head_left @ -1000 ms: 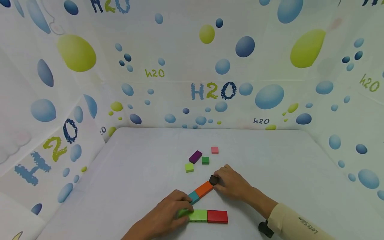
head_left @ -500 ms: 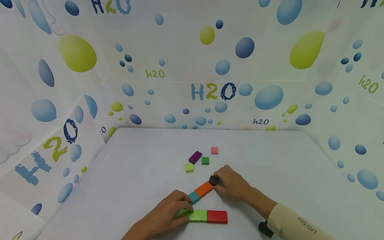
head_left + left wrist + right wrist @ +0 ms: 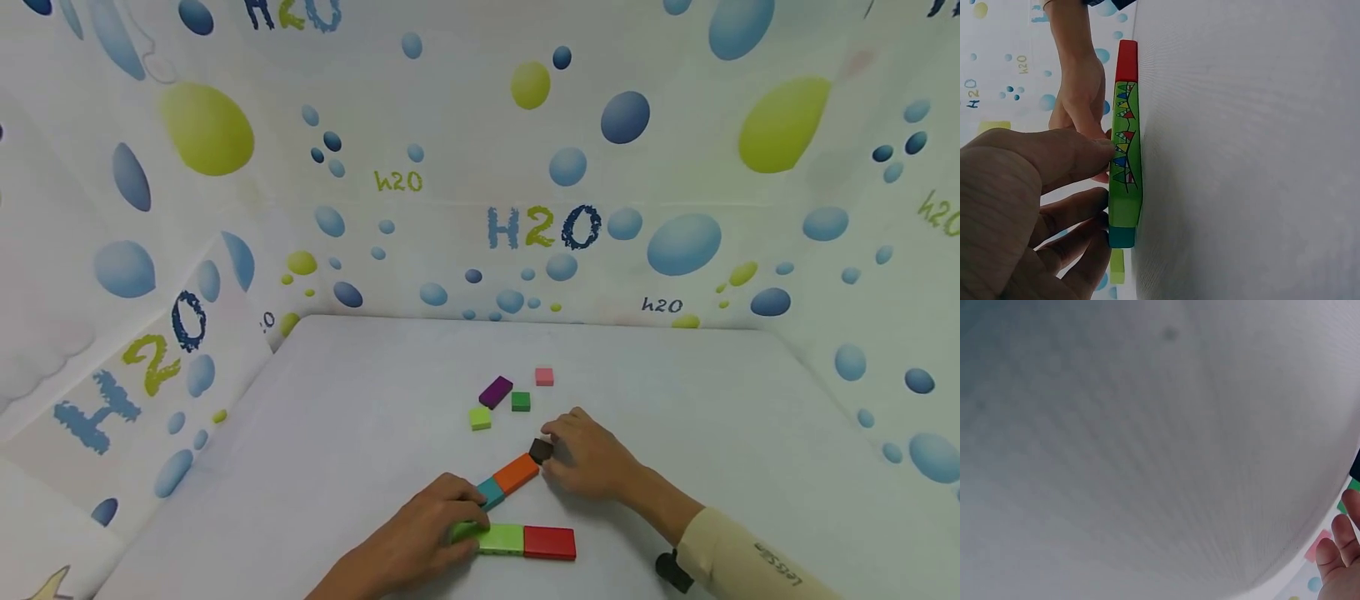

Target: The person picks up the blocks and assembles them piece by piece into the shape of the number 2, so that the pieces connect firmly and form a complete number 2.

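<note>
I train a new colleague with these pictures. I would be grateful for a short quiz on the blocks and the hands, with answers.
1. Which block lies between the teal block and the black block?
2. True or false: the left hand is the hand nearest to the black block.
3. Fill the gap: in the head view, the light green block printed with bunting meets, at its right end, the ...... block.

Key:
1. The orange block.
2. False; the right hand is nearest.
3. Red: the red block.
</note>
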The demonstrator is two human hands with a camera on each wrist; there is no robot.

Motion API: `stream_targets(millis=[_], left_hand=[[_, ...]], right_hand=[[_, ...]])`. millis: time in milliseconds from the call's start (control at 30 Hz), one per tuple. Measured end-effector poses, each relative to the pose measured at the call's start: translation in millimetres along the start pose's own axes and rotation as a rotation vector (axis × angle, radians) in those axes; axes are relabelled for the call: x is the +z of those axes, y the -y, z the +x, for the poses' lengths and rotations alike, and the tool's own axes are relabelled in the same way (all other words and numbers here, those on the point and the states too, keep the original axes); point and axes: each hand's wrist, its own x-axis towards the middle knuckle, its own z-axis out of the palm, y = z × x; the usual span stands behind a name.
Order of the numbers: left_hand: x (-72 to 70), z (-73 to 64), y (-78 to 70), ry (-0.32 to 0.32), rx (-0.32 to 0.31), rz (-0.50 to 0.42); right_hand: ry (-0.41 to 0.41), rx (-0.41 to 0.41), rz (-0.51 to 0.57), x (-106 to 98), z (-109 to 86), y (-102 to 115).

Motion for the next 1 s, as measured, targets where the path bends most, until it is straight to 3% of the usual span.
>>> stream_targets(millis=[467,1000], left_hand=[[0.2,2.0,-0.6,0.025,-0.029,0.002],[1.6,2.2,0.9,-0.008,0.010,-0.005]], right_hand=[[-0.001,0.058,-0.022,-4.1,15.6,0.3],[0.053,0.161,-0.075,-8.5,34.6,3.1]])
